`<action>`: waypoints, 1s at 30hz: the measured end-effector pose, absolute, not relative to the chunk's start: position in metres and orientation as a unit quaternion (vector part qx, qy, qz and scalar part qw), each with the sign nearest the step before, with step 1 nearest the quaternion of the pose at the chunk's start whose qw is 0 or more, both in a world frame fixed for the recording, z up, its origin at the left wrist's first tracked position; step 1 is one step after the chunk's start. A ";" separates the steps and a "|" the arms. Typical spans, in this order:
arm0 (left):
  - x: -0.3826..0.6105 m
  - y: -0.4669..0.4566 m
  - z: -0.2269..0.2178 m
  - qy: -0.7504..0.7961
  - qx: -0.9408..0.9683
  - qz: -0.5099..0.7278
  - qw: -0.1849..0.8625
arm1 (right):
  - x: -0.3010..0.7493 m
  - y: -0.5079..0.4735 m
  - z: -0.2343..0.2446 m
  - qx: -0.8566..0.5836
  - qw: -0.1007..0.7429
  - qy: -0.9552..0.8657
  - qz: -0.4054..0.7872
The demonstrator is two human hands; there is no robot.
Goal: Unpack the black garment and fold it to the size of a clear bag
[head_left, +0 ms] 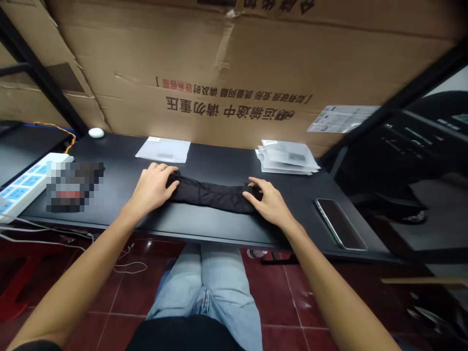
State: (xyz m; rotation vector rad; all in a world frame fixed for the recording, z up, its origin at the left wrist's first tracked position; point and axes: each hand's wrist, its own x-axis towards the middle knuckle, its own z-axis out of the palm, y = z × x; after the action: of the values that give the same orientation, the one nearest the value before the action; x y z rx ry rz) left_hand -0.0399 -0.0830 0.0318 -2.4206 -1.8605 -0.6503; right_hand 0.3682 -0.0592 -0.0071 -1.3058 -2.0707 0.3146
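Your left hand (151,189) and right hand (268,201) rest open, fingers spread and not clamped, on opposite ends of a black cloth (212,195), already gathered into a long narrow band at front centre of the table (219,228). Plastic-sleeved packets (287,158) remain stacked at upper right, a single sleeve (163,149) at upper centre, both well apart from your hands.
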 end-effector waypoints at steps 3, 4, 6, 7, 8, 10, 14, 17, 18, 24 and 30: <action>-0.042 -0.072 0.030 -0.579 -0.791 -0.197 -0.023 | 0.363 -0.052 -0.001 -0.507 0.333 -0.786 0.121; -0.044 -0.071 0.031 -0.567 -0.798 -0.205 -0.029 | 0.362 -0.053 0.002 -0.507 0.342 -0.781 0.125; -0.049 -0.074 0.035 -0.534 -0.810 -0.240 -0.035 | 0.361 -0.057 0.010 -0.502 0.371 -0.770 0.135; -0.052 -0.078 0.037 -0.516 -0.814 -0.264 -0.037 | 0.361 -0.062 0.015 -0.493 0.388 -0.766 0.141; -0.056 -0.083 0.040 -0.500 -0.815 -0.291 -0.039 | 0.363 -0.067 0.019 -0.479 0.404 -0.765 0.149; -0.066 -0.098 0.044 -0.473 -0.815 -0.331 -0.048 | 0.368 -0.081 0.028 -0.439 0.425 -0.773 0.172; -0.090 -0.133 0.039 -0.415 -0.851 -0.301 -0.114 | 0.383 -0.117 0.036 -0.373 0.377 -0.816 0.228; -0.101 -0.155 0.026 -0.387 -0.880 -0.230 -0.153 | 0.389 -0.139 0.032 -0.329 0.314 -0.854 0.253; -0.103 -0.160 0.022 -0.383 -0.885 -0.213 -0.159 | 0.390 -0.144 0.030 -0.315 0.297 -0.865 0.255; -0.102 -0.173 0.015 -0.381 -0.892 -0.193 -0.147 | 0.386 -0.155 0.020 -0.273 0.237 -0.905 0.224; -0.091 -0.164 0.034 -0.361 -0.910 -0.184 -0.085 | 0.389 -0.145 0.023 -0.276 0.262 -0.898 0.220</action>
State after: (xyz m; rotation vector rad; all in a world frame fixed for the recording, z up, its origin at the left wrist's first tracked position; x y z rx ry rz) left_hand -0.0912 -0.1640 0.0342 -3.0248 -1.2009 -0.6125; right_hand 0.3895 -0.1452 0.0232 -0.7464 -2.4306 0.5956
